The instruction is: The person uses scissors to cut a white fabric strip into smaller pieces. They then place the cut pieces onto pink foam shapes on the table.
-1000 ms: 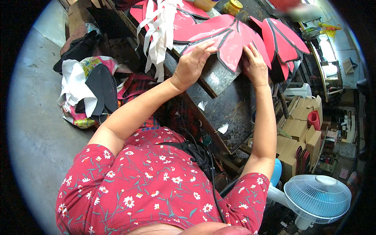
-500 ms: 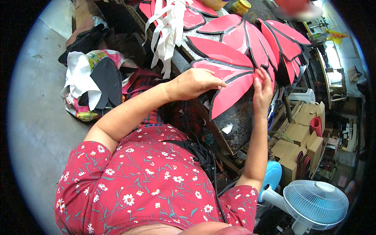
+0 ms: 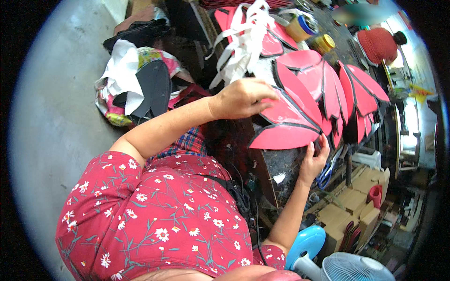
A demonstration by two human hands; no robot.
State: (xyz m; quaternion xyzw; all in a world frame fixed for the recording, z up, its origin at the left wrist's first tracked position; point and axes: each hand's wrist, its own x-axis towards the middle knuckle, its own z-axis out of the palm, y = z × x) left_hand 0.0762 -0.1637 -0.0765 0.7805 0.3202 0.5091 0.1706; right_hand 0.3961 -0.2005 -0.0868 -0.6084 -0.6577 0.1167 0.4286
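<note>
Spreading over a dark, worn wooden worktable, a glossy pink fan of flat, black-edged petal shapes sits between two bare hands. At the fan's left edge is the left hand, its fingers curled and close together; whether they pinch the fan, I cannot tell. At the fan's narrow lower-right end is the right hand, thumb and forefinger slightly apart against the edge; I cannot tell whether they grip it. Beyond the fan, long white strips hang in a bunch and a yellow-lidded jar stands. Nearer the person than the fan lie a small white feathery scrap and blue-handled scissors.
</note>
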